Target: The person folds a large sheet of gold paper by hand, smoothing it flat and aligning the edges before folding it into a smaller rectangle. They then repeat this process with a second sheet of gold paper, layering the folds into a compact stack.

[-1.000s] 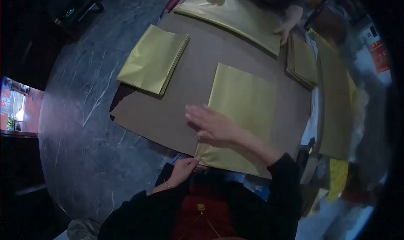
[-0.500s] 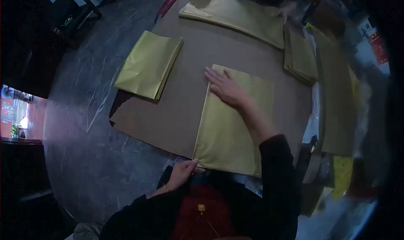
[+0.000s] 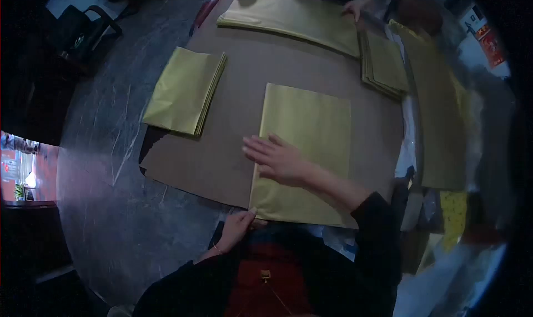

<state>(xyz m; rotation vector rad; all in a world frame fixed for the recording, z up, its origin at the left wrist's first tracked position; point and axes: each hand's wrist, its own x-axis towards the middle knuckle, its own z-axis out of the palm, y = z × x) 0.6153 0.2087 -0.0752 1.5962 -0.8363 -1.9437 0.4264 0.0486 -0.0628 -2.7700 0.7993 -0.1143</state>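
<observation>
A folded sheet of gold paper (image 3: 311, 122) lies in front of me on a brown cardboard sheet (image 3: 183, 164). My left hand (image 3: 236, 228) pinches its near left corner at the cardboard's front edge. Flat on the fold along the paper's left side rests my right hand (image 3: 280, 160), fingers stretched out and pointing left past the edge. To the left sits a stack of folded gold paper (image 3: 183, 92).
Across the far side lies a wide stack of gold paper (image 3: 288, 14), with another person's hand (image 3: 358, 6) at its right end. A smaller folded stack (image 3: 386, 64) is at the right. Beyond the cardboard, a dark chair (image 3: 83, 31) stands on the grey floor (image 3: 105, 206).
My right hand has slid along the paper's left edge toward me, from near the far corner to about the middle. My left hand keeps its pinch on the near corner.
</observation>
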